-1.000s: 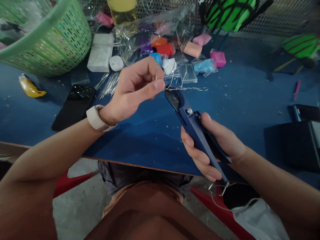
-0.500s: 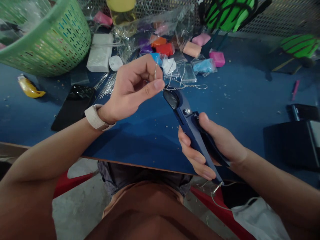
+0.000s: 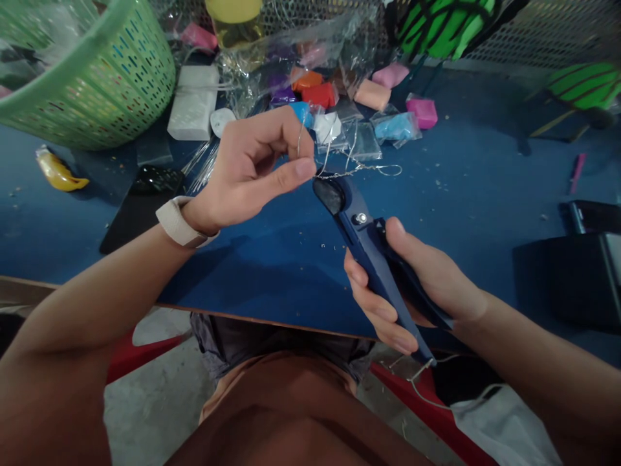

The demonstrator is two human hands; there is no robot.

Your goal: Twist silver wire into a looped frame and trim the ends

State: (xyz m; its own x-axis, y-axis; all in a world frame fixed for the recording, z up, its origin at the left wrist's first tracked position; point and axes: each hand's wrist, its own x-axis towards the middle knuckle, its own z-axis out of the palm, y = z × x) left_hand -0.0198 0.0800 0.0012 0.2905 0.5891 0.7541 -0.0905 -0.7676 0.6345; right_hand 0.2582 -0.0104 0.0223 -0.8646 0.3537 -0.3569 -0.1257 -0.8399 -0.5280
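My left hand [image 3: 262, 165] is closed, thumb and forefinger pinching a thin twisted silver wire [image 3: 352, 171]. The wire ends in a small loop at the right, and loose strands stick up from it. My right hand [image 3: 388, 285] is wrapped around a pair of dark blue hand cutters [image 3: 371, 252]. The cutters' dark rounded head points up and left, right below the wire at my left fingertips. Whether the blades touch the wire, I cannot tell. A wire catch hangs at the lower end of the handles.
Small bags of coloured clay [image 3: 320, 95] lie at the back. On the left are a green basket [image 3: 121, 84], a white box [image 3: 194, 103], a black phone [image 3: 140, 207] and straight wires [image 3: 201, 165]. A dark box [image 3: 565, 278] stands right; green striped figures [image 3: 582, 87] stand behind.
Both hands, the wire and the cutters have shifted very slightly to the left. The grip of each hand looks the same.
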